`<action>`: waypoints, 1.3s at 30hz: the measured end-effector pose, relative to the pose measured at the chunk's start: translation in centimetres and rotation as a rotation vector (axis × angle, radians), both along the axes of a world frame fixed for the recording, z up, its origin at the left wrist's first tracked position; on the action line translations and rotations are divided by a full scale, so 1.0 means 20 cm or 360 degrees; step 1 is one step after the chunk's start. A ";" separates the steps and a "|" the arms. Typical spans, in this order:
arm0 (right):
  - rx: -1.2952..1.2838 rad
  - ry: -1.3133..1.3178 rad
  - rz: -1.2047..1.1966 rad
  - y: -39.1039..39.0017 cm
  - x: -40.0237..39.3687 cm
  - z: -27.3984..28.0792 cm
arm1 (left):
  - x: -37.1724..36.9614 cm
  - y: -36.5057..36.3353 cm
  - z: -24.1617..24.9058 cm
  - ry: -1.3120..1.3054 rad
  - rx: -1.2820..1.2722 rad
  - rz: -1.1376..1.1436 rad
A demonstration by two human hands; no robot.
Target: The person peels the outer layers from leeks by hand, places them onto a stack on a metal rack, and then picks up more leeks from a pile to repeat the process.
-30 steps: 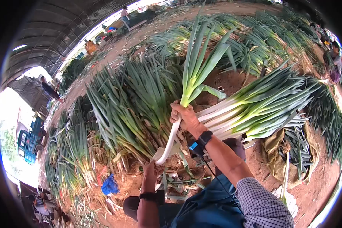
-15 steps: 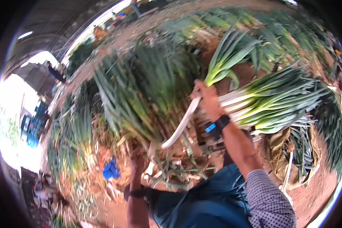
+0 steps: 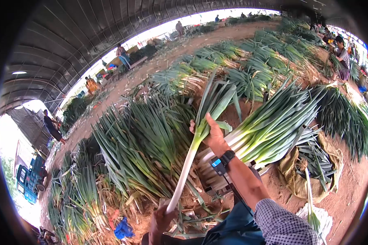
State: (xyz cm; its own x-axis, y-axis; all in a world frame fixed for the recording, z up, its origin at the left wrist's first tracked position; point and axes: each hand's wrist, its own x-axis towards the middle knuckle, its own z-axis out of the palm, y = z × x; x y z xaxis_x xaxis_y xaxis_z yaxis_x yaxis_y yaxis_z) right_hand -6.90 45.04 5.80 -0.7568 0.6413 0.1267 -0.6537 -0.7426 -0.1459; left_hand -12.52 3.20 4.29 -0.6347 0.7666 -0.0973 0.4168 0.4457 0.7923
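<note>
My right hand (image 3: 212, 132) is closed around a leek (image 3: 185, 171), just where the white shank turns green. Its leaves fan out above my fingers, and the shank slants down to the left. At the lower end my left hand (image 3: 162, 219) has its fingers closed around the leek's base; the root tip is hidden there. To the right of my right hand, a bundle of leeks with clean white shanks (image 3: 270, 132) lies on a low rack, leaves pointing up and right. Unpeeled leeks (image 3: 139, 143) stand packed together at left.
An open sack (image 3: 292, 175) holding loose green leaves sits at right. A blue cloth or bag (image 3: 123, 229) lies on the littered soil. More leek piles (image 3: 249, 61) spread toward the back. A person (image 3: 342, 59) is at far right, and a blue vehicle (image 3: 30, 177) stands at left.
The leek has tilted more upright and moved left and down in view, with its base now in my left hand. My left hand was apart from it before. The head view has shifted.
</note>
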 end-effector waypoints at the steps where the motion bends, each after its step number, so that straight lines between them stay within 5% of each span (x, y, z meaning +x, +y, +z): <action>1: 0.0052 0.0129 -0.0084 -0.01 0.02 0.07 | 0.01 0.00 0.02 -0.0018 -0.0004 0.0022; 6: 0.0377 0.0444 -0.0285 0.00 0.18 0.42 | 0.06 0.04 0.06 -0.0134 0.0163 -0.0057; 14: 0.0992 -0.0008 -0.0717 0.24 0.69 0.99 | 0.07 0.47 0.20 -0.0306 0.0680 -0.0373; 16: 0.1190 -0.0093 -0.0861 0.35 0.86 1.11 | 0.00 0.60 0.15 -0.0038 0.0652 -0.0475; 18: 0.1260 -0.0047 -0.1002 0.34 1.01 1.21 | 0.06 0.74 0.22 -0.0493 0.0743 -0.0579; 23: 0.1054 -0.0252 -0.1180 0.56 1.34 0.92 | 0.15 0.95 0.15 -0.0431 0.0713 -0.0623; 27: 0.0559 -0.0834 -0.1153 0.57 1.45 0.20 | 0.14 0.99 0.06 -0.0237 0.0373 -0.0631; 29: 0.0861 -0.1315 -0.1091 0.68 1.50 -0.39 | 0.08 1.02 -0.14 -0.0136 0.0256 -0.0573; 31: 0.0663 -0.1366 -0.0896 0.53 1.48 -0.51 | 0.05 1.03 -0.23 -0.0089 0.0116 -0.0562; 32: 0.0162 -0.1229 -0.0690 0.41 1.44 -0.38 | 0.04 1.01 -0.25 -0.0100 0.0035 -0.0557; 35: 0.1153 -0.2062 -0.0651 0.28 1.59 -0.26 | -0.01 1.00 -0.30 -0.0123 -0.0083 -0.0517; 39: 0.2217 -0.2460 -0.1497 0.27 1.62 -0.22 | -0.01 1.03 -0.23 -0.0183 -0.0103 -0.0514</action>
State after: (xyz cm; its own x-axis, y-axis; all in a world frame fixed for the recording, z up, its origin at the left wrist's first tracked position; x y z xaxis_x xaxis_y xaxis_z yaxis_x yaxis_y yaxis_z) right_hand 25.42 50.41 1.34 -0.3265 0.8192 0.4714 0.4361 0.5731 -0.6939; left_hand -12.69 23.73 -0.37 -0.3425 0.9160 -0.2088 0.4540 0.3560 0.8168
